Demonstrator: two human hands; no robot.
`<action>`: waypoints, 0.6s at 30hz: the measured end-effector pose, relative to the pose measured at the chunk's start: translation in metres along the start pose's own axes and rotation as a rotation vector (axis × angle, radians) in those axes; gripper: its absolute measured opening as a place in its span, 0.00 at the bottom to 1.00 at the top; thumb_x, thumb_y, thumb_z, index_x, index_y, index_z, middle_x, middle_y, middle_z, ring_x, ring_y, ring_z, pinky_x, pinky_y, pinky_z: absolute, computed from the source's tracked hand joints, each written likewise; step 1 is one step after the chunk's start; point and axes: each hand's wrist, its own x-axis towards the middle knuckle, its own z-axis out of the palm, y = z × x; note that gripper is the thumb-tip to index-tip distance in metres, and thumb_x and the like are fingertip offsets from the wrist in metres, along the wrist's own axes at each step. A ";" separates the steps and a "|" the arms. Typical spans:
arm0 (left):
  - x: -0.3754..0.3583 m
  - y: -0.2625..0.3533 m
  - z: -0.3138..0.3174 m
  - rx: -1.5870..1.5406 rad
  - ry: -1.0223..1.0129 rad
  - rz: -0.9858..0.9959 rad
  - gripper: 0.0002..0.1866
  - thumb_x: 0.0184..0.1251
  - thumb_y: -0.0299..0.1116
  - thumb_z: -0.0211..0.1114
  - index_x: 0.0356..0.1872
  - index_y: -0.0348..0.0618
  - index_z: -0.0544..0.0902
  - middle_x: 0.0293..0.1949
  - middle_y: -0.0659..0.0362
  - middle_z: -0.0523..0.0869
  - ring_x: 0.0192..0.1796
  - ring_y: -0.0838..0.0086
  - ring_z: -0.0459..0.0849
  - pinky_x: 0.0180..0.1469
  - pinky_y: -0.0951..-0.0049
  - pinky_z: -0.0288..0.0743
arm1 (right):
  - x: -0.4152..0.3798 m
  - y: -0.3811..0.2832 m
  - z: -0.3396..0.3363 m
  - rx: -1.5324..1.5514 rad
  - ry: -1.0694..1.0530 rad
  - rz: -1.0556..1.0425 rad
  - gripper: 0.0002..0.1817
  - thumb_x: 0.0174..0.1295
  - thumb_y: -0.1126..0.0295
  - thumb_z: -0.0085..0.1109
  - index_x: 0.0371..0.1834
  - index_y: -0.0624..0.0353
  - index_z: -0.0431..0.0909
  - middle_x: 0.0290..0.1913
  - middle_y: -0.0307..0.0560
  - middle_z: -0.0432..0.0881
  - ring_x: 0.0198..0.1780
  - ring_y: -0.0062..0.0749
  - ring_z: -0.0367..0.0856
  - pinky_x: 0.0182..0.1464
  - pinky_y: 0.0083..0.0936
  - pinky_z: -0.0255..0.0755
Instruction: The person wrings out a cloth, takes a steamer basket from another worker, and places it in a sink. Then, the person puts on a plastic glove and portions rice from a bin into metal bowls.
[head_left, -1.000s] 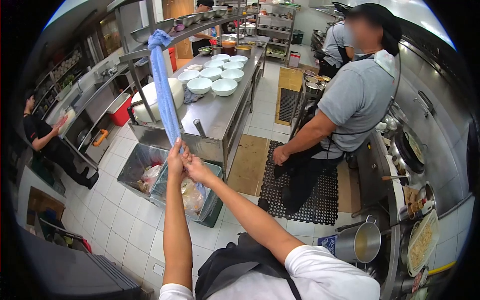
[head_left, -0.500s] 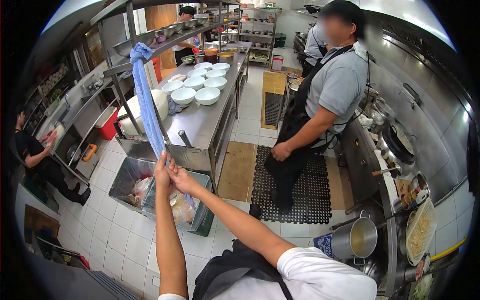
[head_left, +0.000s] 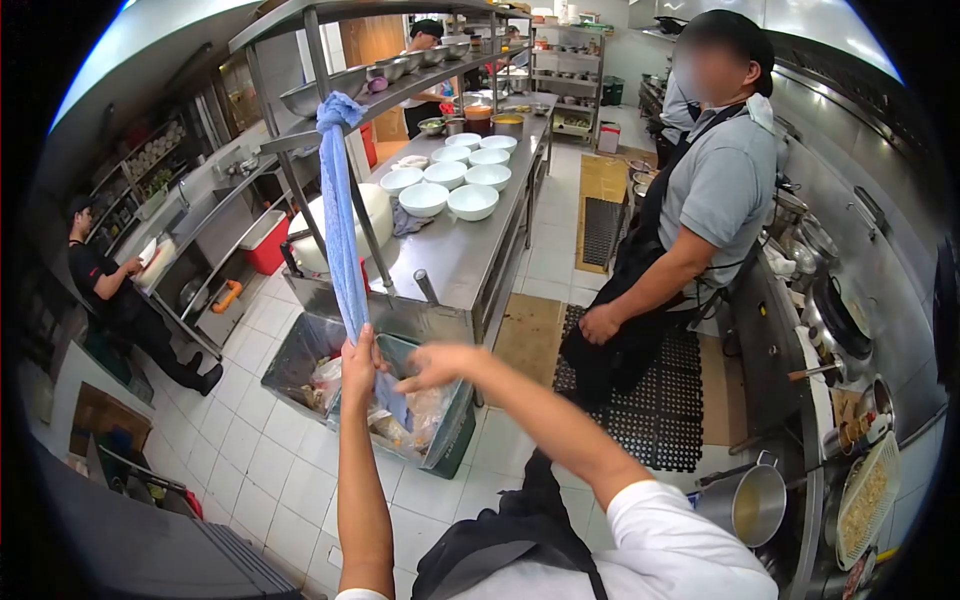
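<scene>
A blue cloth (head_left: 343, 220) is knotted round a metal post of the shelf and hangs down in a twisted length. My left hand (head_left: 361, 366) is closed round its lower part, and the loose end hangs below, over the bins. Just to the right of it, my right hand (head_left: 438, 367) is off the cloth, blurred by motion, with its fingers apart and nothing seen in them.
Two bins (head_left: 450, 432) with plastic bags stand below my hands. Several pale bowls (head_left: 472, 202) sit on the steel table (head_left: 440, 262). A person (head_left: 715, 190) in a black apron stands at right by the stoves. Another person (head_left: 110, 290) works at far left.
My right hand has let go of the cloth and moved off to the right, while my left hand still holds it. The whole view has shifted, so the surroundings appear further right.
</scene>
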 end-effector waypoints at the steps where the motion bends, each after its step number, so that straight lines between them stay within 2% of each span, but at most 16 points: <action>1: 0.002 -0.003 -0.007 0.114 0.041 -0.002 0.15 0.65 0.44 0.50 0.23 0.47 0.65 0.12 0.67 0.63 0.12 0.82 0.62 0.18 0.80 0.63 | 0.004 0.010 -0.020 0.103 0.094 -0.072 0.34 0.50 0.50 0.59 0.51 0.65 0.63 0.40 0.55 0.78 0.41 0.40 0.76 0.45 0.30 0.69; 2: 0.004 -0.007 -0.013 0.229 0.080 -0.002 0.15 0.65 0.43 0.51 0.22 0.47 0.66 0.12 0.68 0.62 0.13 0.83 0.62 0.16 0.81 0.60 | 0.012 0.017 -0.042 0.205 0.191 -0.142 0.43 0.49 0.52 0.61 0.62 0.66 0.53 0.40 0.54 0.77 0.43 0.35 0.76 0.47 0.28 0.69; 3: 0.009 -0.015 -0.016 0.258 0.099 0.046 0.15 0.64 0.43 0.52 0.21 0.48 0.66 0.11 0.69 0.61 0.13 0.85 0.61 0.13 0.82 0.56 | 0.020 0.018 -0.058 0.390 0.398 -0.106 0.47 0.50 0.55 0.61 0.65 0.67 0.43 0.39 0.53 0.78 0.39 0.34 0.76 0.42 0.27 0.71; 4: 0.011 -0.016 -0.015 0.267 0.115 0.048 0.15 0.64 0.43 0.52 0.21 0.48 0.66 0.11 0.69 0.61 0.13 0.85 0.61 0.13 0.82 0.56 | 0.030 0.022 -0.075 0.511 0.441 -0.176 0.47 0.52 0.55 0.59 0.65 0.67 0.40 0.40 0.51 0.78 0.38 0.33 0.76 0.40 0.26 0.71; 5: 0.011 -0.017 -0.010 0.309 0.127 0.056 0.15 0.64 0.43 0.54 0.21 0.48 0.66 0.11 0.69 0.62 0.12 0.85 0.61 0.13 0.81 0.55 | 0.026 0.009 -0.099 0.517 0.418 -0.109 0.47 0.52 0.54 0.59 0.65 0.68 0.41 0.40 0.51 0.78 0.39 0.33 0.76 0.40 0.26 0.71; 6: 0.009 -0.019 -0.006 0.353 0.143 0.060 0.15 0.63 0.44 0.55 0.21 0.49 0.66 0.11 0.70 0.63 0.12 0.85 0.61 0.13 0.81 0.55 | 0.035 0.006 -0.109 0.615 0.401 -0.134 0.50 0.50 0.51 0.60 0.65 0.68 0.40 0.43 0.54 0.76 0.42 0.35 0.75 0.44 0.26 0.70; 8: 0.011 -0.031 0.004 0.266 0.144 0.040 0.15 0.61 0.44 0.57 0.21 0.49 0.67 0.11 0.70 0.64 0.11 0.85 0.61 0.12 0.81 0.55 | 0.049 -0.003 -0.111 0.527 0.575 -0.172 0.55 0.44 0.51 0.65 0.64 0.72 0.40 0.46 0.61 0.74 0.46 0.41 0.74 0.45 0.27 0.70; 9: 0.009 -0.029 0.016 0.219 0.136 0.034 0.15 0.61 0.44 0.57 0.21 0.49 0.67 0.11 0.70 0.64 0.11 0.85 0.61 0.13 0.81 0.55 | 0.060 -0.004 -0.106 0.572 0.617 -0.195 0.56 0.42 0.52 0.67 0.64 0.71 0.40 0.48 0.65 0.71 0.49 0.44 0.72 0.44 0.30 0.70; 10: 0.005 -0.027 0.029 0.171 0.125 0.026 0.15 0.61 0.43 0.57 0.21 0.49 0.67 0.12 0.70 0.64 0.11 0.85 0.62 0.13 0.81 0.55 | 0.067 -0.011 -0.096 0.747 0.638 -0.222 0.50 0.42 0.54 0.68 0.62 0.68 0.47 0.44 0.61 0.73 0.43 0.43 0.76 0.39 0.31 0.73; 12: 0.002 -0.024 0.046 0.094 0.122 0.012 0.15 0.62 0.43 0.56 0.21 0.48 0.66 0.12 0.70 0.64 0.11 0.85 0.61 0.13 0.81 0.55 | 0.094 -0.011 -0.077 1.229 0.258 -0.191 0.33 0.46 0.59 0.66 0.50 0.65 0.62 0.34 0.53 0.76 0.32 0.35 0.78 0.33 0.29 0.75; 14: 0.005 -0.035 0.041 0.014 0.096 0.095 0.13 0.63 0.40 0.55 0.23 0.48 0.66 0.12 0.70 0.64 0.11 0.85 0.61 0.13 0.81 0.55 | 0.093 -0.028 -0.055 1.297 0.192 -0.167 0.17 0.51 0.62 0.62 0.34 0.61 0.67 0.24 0.42 0.74 0.23 0.25 0.76 0.25 0.24 0.73; 15: 0.004 -0.034 0.033 0.000 0.102 0.062 0.12 0.63 0.39 0.54 0.23 0.48 0.67 0.12 0.70 0.64 0.11 0.85 0.61 0.13 0.81 0.55 | 0.101 -0.027 -0.047 1.266 0.261 -0.069 0.12 0.53 0.64 0.60 0.26 0.56 0.67 0.19 0.36 0.71 0.20 0.19 0.72 0.22 0.20 0.69; 16: 0.003 -0.027 0.030 -0.014 0.105 0.031 0.11 0.63 0.38 0.54 0.24 0.47 0.67 0.12 0.70 0.64 0.11 0.85 0.61 0.13 0.82 0.54 | 0.100 -0.024 -0.046 1.263 0.261 -0.074 0.12 0.53 0.64 0.60 0.26 0.56 0.67 0.19 0.36 0.71 0.20 0.19 0.72 0.22 0.20 0.69; 18: 0.000 -0.014 0.025 0.057 0.075 -0.023 0.10 0.63 0.36 0.54 0.24 0.47 0.67 0.12 0.69 0.64 0.12 0.85 0.60 0.13 0.82 0.54 | 0.094 -0.021 -0.046 1.519 0.144 -0.158 0.12 0.54 0.64 0.60 0.24 0.52 0.65 0.17 0.31 0.66 0.18 0.15 0.66 0.20 0.17 0.64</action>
